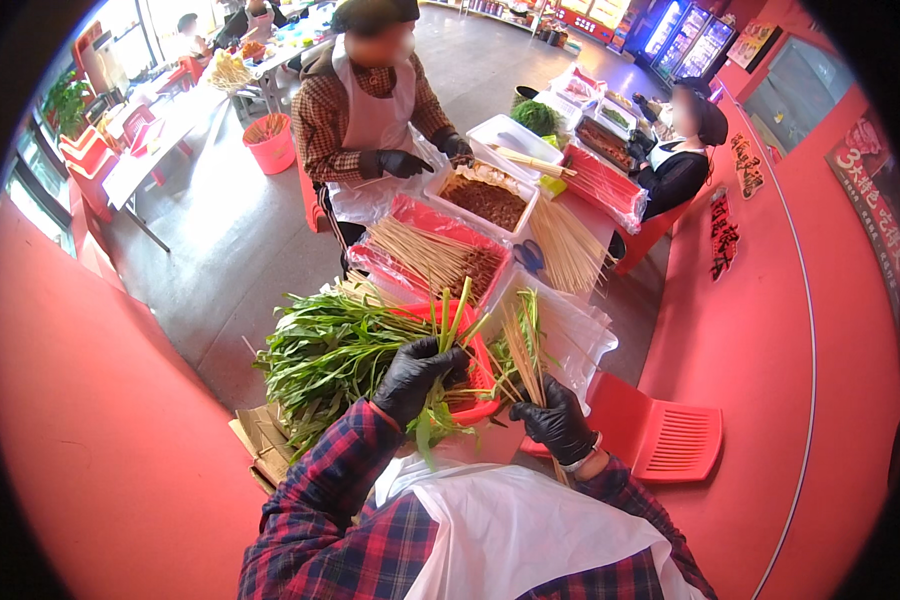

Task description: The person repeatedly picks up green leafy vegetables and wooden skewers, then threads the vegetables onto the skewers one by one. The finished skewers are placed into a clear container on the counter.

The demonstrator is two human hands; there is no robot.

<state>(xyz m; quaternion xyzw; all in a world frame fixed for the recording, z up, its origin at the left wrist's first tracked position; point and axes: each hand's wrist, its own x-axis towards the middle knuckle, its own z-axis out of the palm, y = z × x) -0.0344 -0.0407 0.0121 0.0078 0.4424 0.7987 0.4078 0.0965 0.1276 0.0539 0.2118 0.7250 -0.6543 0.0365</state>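
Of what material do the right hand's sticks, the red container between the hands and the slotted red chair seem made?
Sticks: probably bamboo or wood, matt, being thin and pale tan. Red container: likely plastic, slightly glossy, evenly coloured. Red chair: probably moulded plastic, smooth around regular slots.

- Bright daylight enters through windows (42,220) at left.
- White glare washes across the grey floor (207,205).
- Display coolers (688,45) glow bluish at upper right.
- Fisheye distortion bends the red wall (740,380); black surrounds the round view.
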